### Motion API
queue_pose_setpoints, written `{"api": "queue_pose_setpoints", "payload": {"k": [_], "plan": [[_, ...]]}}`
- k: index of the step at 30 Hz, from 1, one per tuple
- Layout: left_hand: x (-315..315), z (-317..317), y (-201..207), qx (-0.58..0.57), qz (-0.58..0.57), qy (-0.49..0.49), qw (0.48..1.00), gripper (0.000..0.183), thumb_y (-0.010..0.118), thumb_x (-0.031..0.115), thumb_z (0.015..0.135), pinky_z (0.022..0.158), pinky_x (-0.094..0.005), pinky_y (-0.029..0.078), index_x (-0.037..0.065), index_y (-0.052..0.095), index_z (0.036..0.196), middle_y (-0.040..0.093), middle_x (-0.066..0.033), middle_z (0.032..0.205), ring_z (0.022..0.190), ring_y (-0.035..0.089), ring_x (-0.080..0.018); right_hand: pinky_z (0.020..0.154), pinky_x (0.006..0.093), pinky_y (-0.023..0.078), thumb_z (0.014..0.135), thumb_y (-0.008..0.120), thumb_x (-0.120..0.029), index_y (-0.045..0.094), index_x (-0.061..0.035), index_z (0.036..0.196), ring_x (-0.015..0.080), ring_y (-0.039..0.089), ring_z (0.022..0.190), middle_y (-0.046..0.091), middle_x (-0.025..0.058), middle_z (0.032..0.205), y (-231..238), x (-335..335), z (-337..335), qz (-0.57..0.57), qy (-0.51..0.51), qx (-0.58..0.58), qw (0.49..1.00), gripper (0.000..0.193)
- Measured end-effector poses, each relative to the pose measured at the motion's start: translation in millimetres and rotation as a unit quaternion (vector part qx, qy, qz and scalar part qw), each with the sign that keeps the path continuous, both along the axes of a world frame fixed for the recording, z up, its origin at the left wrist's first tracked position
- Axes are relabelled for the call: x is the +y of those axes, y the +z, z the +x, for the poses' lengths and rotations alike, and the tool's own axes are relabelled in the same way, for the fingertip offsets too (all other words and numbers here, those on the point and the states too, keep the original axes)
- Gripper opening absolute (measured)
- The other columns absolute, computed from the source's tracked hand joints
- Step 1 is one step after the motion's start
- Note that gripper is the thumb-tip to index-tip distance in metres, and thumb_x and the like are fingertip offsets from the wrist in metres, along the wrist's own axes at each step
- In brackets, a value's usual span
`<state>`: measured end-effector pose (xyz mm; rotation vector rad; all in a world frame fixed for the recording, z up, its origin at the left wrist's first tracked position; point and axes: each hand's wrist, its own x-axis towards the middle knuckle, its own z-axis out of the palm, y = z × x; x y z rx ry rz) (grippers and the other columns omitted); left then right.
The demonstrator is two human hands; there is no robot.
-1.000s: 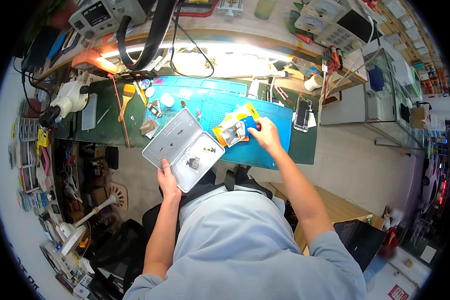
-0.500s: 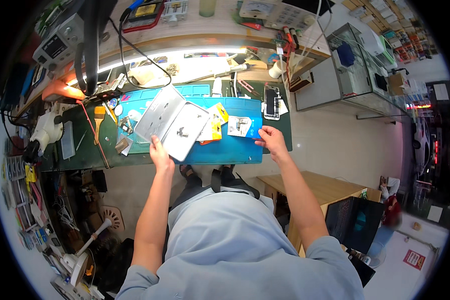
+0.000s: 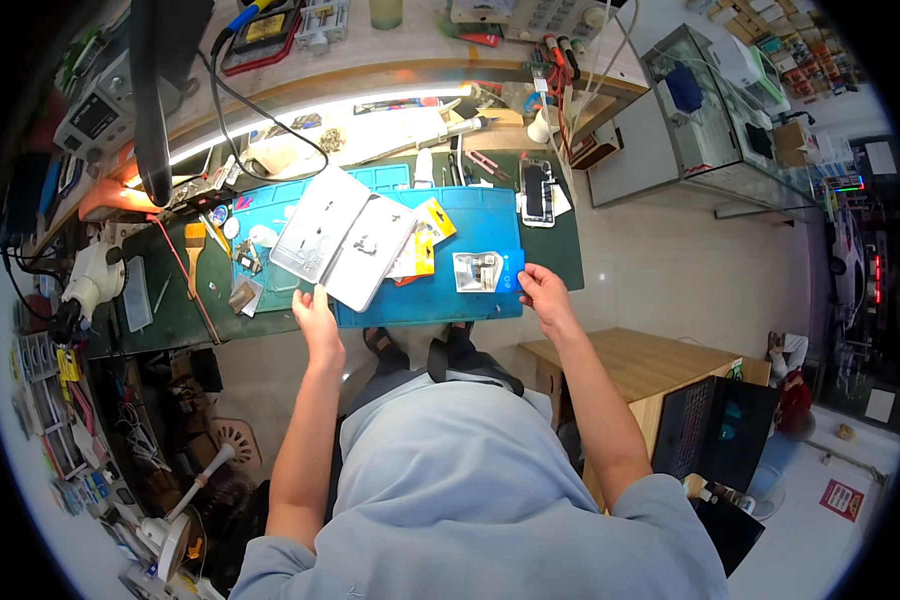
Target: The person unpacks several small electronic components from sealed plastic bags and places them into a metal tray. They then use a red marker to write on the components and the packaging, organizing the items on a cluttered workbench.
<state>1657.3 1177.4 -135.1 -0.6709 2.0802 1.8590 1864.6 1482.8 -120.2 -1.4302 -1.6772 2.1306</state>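
Observation:
An open, flat white case (image 3: pixel 378 262) lies on the blue work mat (image 3: pixel 440 312), its lid half (image 3: pixel 318 222) folded back to the left. Small dark parts sit inside both halves. At the case's near edge is my left hand (image 3: pixel 318 332), fingers apart with the tips by the rim; whether they touch it is hard to see. My right hand (image 3: pixel 547 300) pinches the right end of a blue-and-white packet (image 3: pixel 490 271) with a clear window over the mat. Yellow-and-white packets (image 3: pixel 430 232) lie between the case and this packet, partly under the case.
Beyond the mat lies an opened phone (image 3: pixel 537 192) beside tweezers (image 3: pixel 488 165). Left on the bench are a brush (image 3: pixel 194 250), a clear tray (image 3: pixel 138 293) and a microscope (image 3: pixel 95 280). A shelf (image 3: pixel 420 72) overhangs the back; a wooden desk (image 3: pixel 630 362) stands right.
My left hand has drawn back from its grip on the case to the near rim. The case now rests flatter. My right hand still holds the packet, now slightly lower.

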Motion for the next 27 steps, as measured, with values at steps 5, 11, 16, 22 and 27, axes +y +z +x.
{"api": "queue_pose_setpoints", "payload": {"k": [5, 11, 16, 22, 27], "plan": [[6.3, 60.0, 35.7, 0.029, 0.140, -0.181, 0.973, 0.054, 0.057, 0.017, 0.105, 0.098, -0.0337, 0.050, 0.001, 0.033, 0.150, 0.050, -0.0142, 0.140, 0.120, 0.058, -0.0210, 0.072, 0.0220, 0.048, 0.103, 0.062, -0.020, 0.067, -0.0077, 0.122, 0.0026, 0.058, 0.084, 0.069, -0.0051, 0.101, 24.8, -13.6, -6.1, -0.053, 0.046, 0.033, 0.997, 0.024], [26.2, 60.0, 60.7, -0.087, 0.208, -0.339, 0.913, 0.058, 0.064, 0.015, 0.102, 0.088, -0.0275, 0.053, 0.002, 0.037, 0.151, 0.065, -0.0094, 0.124, 0.107, 0.065, -0.0149, 0.076, 0.0240, 0.049, 0.102, 0.063, -0.023, 0.066, -0.0047, 0.127, 0.0048, 0.060, 0.088, 0.069, -0.0024, 0.106, 60.8, -47.2, -32.7, -0.064, 0.149, 0.047, 0.986, 0.031], [2.8, 31.8, 47.7, -0.014, 0.188, -0.196, 0.962, 0.040, 0.062, 0.005, 0.100, 0.076, -0.0274, 0.058, -0.001, 0.047, 0.136, 0.071, -0.0124, 0.113, 0.094, 0.069, -0.0143, 0.076, 0.0258, 0.052, 0.103, 0.061, -0.022, 0.065, -0.0029, 0.128, 0.0103, 0.066, 0.094, 0.071, 0.0040, 0.109, 54.6, -60.1, -49.3, -0.007, 0.148, 0.053, 0.987, 0.032], [-18.4, -2.5, 26.4, 0.188, -0.220, -0.306, 0.907, 0.051, 0.071, 0.009, 0.094, 0.076, -0.0308, 0.059, -0.002, 0.050, 0.138, 0.062, -0.0182, 0.121, 0.096, 0.066, -0.0213, 0.084, 0.0270, 0.050, 0.105, 0.056, -0.022, 0.064, -0.0043, 0.129, 0.0107, 0.063, 0.097, 0.069, 0.0038, 0.110, 42.9, -60.1, -50.7, -0.031, 0.178, -0.026, 0.983, 0.030], [-9.5, 1.0, 22.8, 0.171, -0.220, -0.306, 0.910, 0.058, 0.078, 0.012, 0.085, 0.079, -0.0346, 0.057, -0.003, 0.054, 0.136, 0.061, -0.0160, 0.119, 0.100, 0.063, -0.0246, 0.076, 0.0302, 0.053, 0.099, 0.063, -0.022, 0.066, -0.0024, 0.124, 0.0139, 0.068, 0.090, 0.072, 0.0076, 0.105, 16.8, -63.5, -63.3, 0.083, 0.186, -0.038, 0.978, 0.032]]}}
